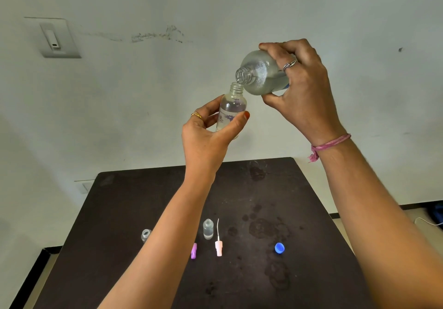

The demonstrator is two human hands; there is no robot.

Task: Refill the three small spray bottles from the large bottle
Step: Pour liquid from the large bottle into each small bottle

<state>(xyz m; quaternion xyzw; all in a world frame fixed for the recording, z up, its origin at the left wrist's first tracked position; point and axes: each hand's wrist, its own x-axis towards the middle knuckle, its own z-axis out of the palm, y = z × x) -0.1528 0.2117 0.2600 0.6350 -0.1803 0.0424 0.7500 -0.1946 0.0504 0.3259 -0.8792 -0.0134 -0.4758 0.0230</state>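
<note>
My right hand (303, 88) grips the large clear bottle (259, 72), tipped so its open mouth sits just above a small spray bottle (231, 107). My left hand (206, 133) holds that small bottle upright, with its neck uncapped; clear liquid fills it to near the shoulder. Both are held high above the dark table (299, 212). On the table stand two more small uncapped bottles: one in the middle (208, 229) holding some liquid, one at the left (145, 235) partly hidden behind my left forearm.
A pink spray head with its tube (218, 246), a purple spray head (193, 251) and the blue cap (279, 247) lie on the table near its front. Wet patches mark the tabletop at the right. A white wall with a switch plate (55, 39) stands behind.
</note>
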